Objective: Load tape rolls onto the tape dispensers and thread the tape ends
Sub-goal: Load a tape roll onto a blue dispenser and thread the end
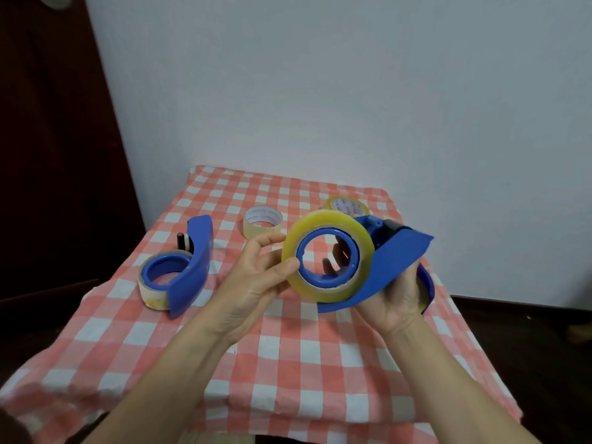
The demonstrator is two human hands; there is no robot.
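I hold a blue tape dispenser (397, 261) up over the table, my right hand (397, 296) gripping its handle from below. A yellowish tape roll (307, 238) sits on the dispenser's blue hub. My left hand (256, 274) touches the roll's left rim, thumb on its face and fingers behind its edge. A second blue dispenser (189, 274) lies on the cloth at the left with a pale roll (150, 293) on its hub. Two loose rolls lie further back: a pale one (262, 224) and a yellowish one (347, 206), partly hidden by the held dispenser.
The small table is covered by a red-and-white checked cloth (288, 363) that hangs over its edges. A pale wall stands close behind it. A dark door or cabinet (48, 155) rises at the left.
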